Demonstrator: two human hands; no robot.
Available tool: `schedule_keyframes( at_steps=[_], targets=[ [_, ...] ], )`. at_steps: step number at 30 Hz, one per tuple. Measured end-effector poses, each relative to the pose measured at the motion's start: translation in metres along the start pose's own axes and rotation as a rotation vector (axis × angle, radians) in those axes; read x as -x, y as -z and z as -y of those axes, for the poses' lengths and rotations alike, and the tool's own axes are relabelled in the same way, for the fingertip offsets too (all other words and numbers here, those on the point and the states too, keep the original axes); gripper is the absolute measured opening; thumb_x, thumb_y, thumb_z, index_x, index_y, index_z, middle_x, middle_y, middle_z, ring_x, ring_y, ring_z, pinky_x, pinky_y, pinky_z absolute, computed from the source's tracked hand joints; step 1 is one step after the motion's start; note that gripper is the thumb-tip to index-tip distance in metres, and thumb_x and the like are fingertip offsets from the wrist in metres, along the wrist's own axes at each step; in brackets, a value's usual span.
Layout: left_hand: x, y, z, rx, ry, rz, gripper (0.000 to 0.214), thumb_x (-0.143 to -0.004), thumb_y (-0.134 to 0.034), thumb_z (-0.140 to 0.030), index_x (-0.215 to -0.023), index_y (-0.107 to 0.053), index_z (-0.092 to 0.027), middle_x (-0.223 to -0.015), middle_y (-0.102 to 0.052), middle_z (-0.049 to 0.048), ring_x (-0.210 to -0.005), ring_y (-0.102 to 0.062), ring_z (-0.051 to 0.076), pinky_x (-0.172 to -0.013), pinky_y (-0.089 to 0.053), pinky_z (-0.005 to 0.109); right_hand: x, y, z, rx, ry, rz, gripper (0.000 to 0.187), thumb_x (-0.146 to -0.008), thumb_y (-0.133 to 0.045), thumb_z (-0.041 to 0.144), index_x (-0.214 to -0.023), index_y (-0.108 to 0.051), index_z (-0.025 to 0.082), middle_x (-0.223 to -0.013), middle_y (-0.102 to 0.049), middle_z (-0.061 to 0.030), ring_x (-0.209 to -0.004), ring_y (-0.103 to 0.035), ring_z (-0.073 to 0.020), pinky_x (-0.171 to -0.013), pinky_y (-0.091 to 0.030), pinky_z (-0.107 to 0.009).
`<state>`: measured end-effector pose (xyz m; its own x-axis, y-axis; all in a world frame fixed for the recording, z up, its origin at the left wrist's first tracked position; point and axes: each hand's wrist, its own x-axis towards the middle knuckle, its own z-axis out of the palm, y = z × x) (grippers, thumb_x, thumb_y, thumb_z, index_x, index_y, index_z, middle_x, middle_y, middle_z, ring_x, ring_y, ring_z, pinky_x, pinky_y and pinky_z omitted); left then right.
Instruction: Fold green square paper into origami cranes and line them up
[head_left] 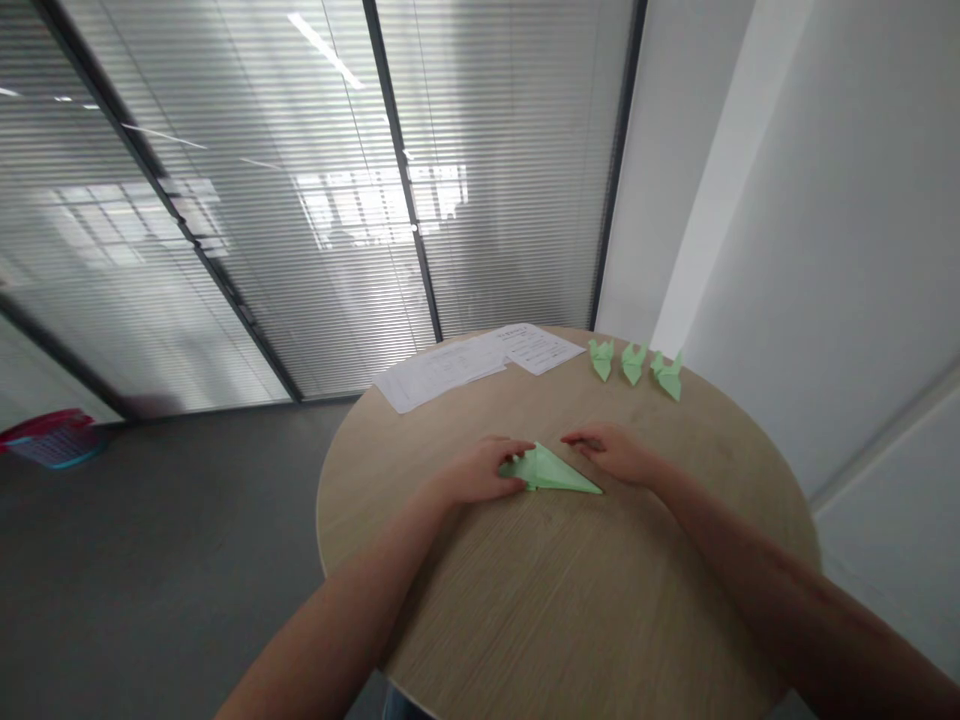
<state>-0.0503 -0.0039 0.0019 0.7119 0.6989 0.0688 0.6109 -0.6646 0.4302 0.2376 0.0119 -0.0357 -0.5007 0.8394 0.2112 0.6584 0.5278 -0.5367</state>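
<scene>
A light green sheet of folded origami paper (559,473) lies on the round wooden table (525,600), its long narrow point directed to the right. My left hand (484,472) grips the wider left end, thumb at the near edge and fingers over the far edge, covering part of it. Just beyond the paper's upper right side is my right hand (611,452), fingers stretched loosely toward the left, holding nothing and apart from the sheet.
Three finished-looking green origami figures (634,363) stand in a row at the back right of the table. Printed paper sheets (450,368) lie along its far edge. A wall (847,250) borders the right, glass with blinds (510,200) the back. A red and blue basket (56,440) sits on the floor.
</scene>
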Motion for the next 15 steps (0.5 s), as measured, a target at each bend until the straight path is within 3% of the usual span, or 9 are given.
schedule_keyframes(
  at_steps=[7, 11, 15],
  targets=[
    [0.000, 0.000, 0.002, 0.103, 0.013, -0.040, 0.047, -0.088, -0.061, -0.029, -0.135, -0.060, -0.022, -0.114, -0.072, 0.0068, -0.094, -0.067, 0.020, -0.086, -0.052, 0.033, 0.003, 0.003, 0.017, -0.031, 0.063, 0.023, 0.041, -0.084, -0.059, 0.015, -0.123, -0.071, 0.020, -0.124, -0.073, -0.0090, -0.113, -0.066, -0.0276, -0.102, -0.048, -0.041],
    [0.001, 0.000, 0.001, 0.123, 0.039, -0.072, 0.043, -0.092, -0.056, -0.029, -0.134, -0.061, -0.022, -0.109, -0.074, 0.0068, -0.092, -0.068, 0.021, -0.084, -0.053, 0.034, 0.002, 0.004, 0.032, -0.043, 0.106, 0.021, 0.037, -0.089, -0.056, 0.016, -0.121, -0.072, 0.024, -0.121, -0.074, -0.0050, -0.110, -0.067, -0.0247, -0.101, -0.048, -0.035],
    [0.001, 0.000, 0.000, 0.119, 0.065, -0.120, 0.046, -0.090, -0.053, -0.023, -0.135, -0.060, -0.019, -0.110, -0.075, 0.0067, -0.091, -0.070, 0.021, -0.084, -0.054, 0.032, -0.001, -0.003, 0.040, 0.015, 0.068, -0.040, 0.037, -0.095, -0.049, 0.020, -0.125, -0.069, 0.026, -0.127, -0.072, -0.0049, -0.113, -0.067, -0.0256, -0.101, -0.051, -0.038]
  ],
)
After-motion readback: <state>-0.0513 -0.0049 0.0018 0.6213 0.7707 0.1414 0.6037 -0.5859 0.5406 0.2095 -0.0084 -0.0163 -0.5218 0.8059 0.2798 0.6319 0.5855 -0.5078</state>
